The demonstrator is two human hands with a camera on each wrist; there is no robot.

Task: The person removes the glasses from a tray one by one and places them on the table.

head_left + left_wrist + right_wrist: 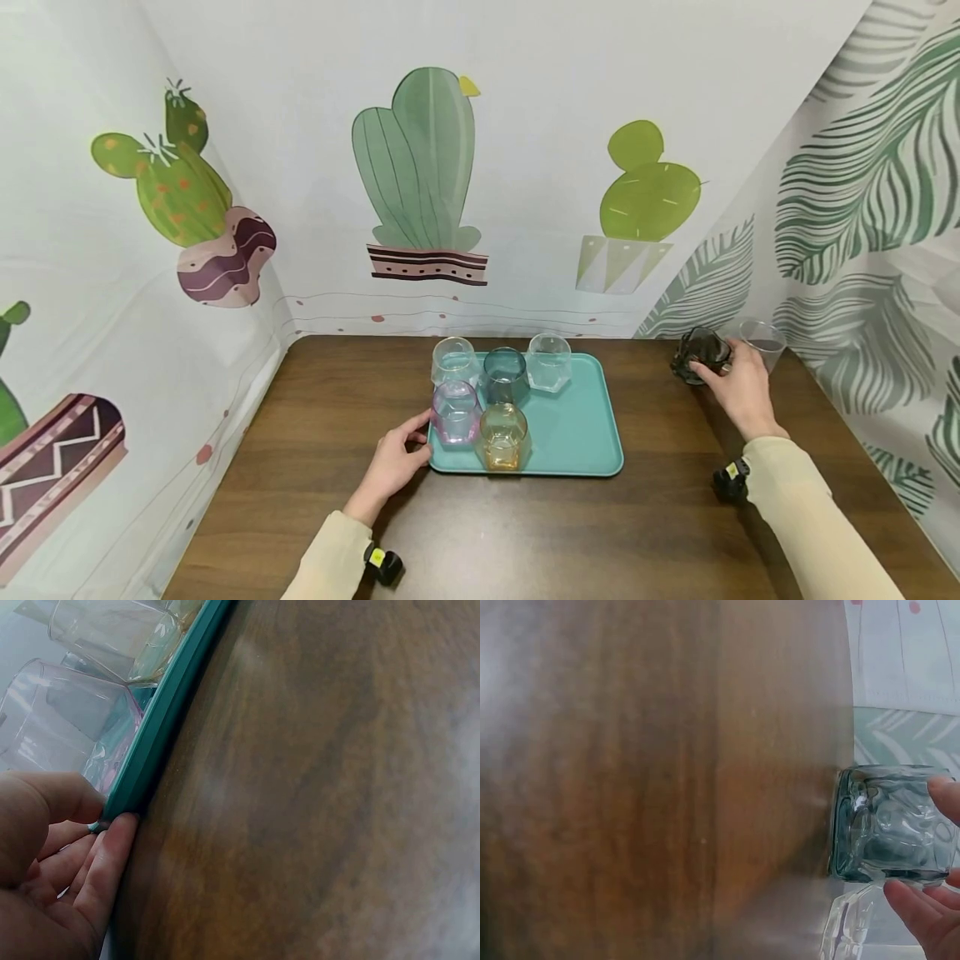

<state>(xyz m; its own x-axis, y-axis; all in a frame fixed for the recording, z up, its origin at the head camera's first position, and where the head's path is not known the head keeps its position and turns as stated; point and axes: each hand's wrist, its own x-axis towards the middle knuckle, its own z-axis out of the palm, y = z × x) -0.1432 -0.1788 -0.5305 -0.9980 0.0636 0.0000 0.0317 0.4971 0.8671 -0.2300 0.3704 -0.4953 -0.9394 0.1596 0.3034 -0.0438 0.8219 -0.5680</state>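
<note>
Dark glass (693, 350), gripped in the right hand (746, 392): the thumb presses one side of the faceted wall and the fingers close on the opposite side. It lies at the far right of the wooden table (487, 533), close to the back edge; whether its base touches the surface cannot be told. A clear tumbler (770, 340) is just beside it, to the right and partly hidden by the fingers.

The left hand (393, 462) pinches the rim of a turquoise tray (581, 425) at the left side, near the front corner, with thumb and fingers meeting across the edge. The tray lies on the table, well apart from the dark glass, and bears five glasses grouped mostly toward its left half. Front row, left to right: a pink glass (456, 412) and an amber glass (503, 437). Back row, left to right: a clear rounded glass (453, 358), a blue-grey glass (505, 375) and a clear faceted glass (549, 362). All five are upright.

Farther out, pale sleeves (817, 508) cover both forearms, each with a small black camera (731, 482) at the wrist. Behind the table hangs a white backdrop (300, 125) printed with potted cacti and, at right, large leaves.
</note>
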